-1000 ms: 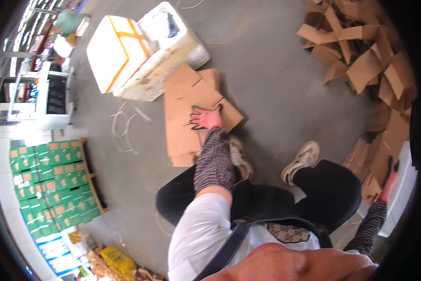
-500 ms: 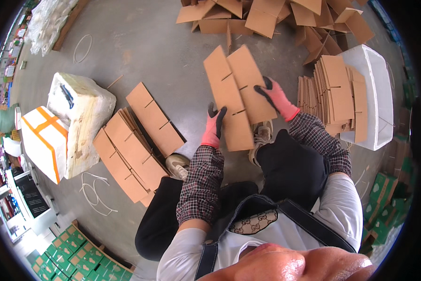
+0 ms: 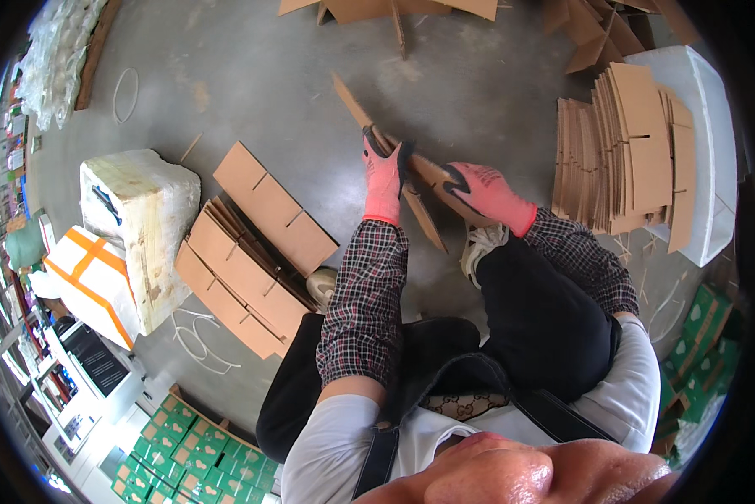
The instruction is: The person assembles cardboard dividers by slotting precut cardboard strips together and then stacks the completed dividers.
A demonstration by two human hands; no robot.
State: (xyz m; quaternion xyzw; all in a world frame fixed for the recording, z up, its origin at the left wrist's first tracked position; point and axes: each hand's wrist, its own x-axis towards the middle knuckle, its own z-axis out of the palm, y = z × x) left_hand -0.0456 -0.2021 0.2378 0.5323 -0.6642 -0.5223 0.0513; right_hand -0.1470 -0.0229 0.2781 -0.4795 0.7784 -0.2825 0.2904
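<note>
Two slotted cardboard divider strips are between my gloved hands, both turned nearly edge-on and crossing each other. My left hand (image 3: 384,176), in a pink glove with dark fingertips, is closed around them near the crossing. One divider strip (image 3: 350,101) runs from far left to near right, and its lower part shows below the left hand. The other divider strip (image 3: 429,174) slants toward my right shoe, with my right hand (image 3: 485,193) gripping its near end. Whether their slots are fully engaged I cannot tell.
A pile of slotted cardboard strips (image 3: 241,256) lies to the left beside my shoe. At right, a stack of strips (image 3: 621,143) leans by a white foam box (image 3: 709,160). Assembled cardboard dividers (image 3: 604,38) are at the far side. Foam boxes (image 3: 163,244) and looped straps (image 3: 197,340) lie left.
The two strips have turned from facing me flat, side by side, to edge-on and crossing. My left hand has moved up onto the crossing; my right hand has shifted slightly left and nearer.
</note>
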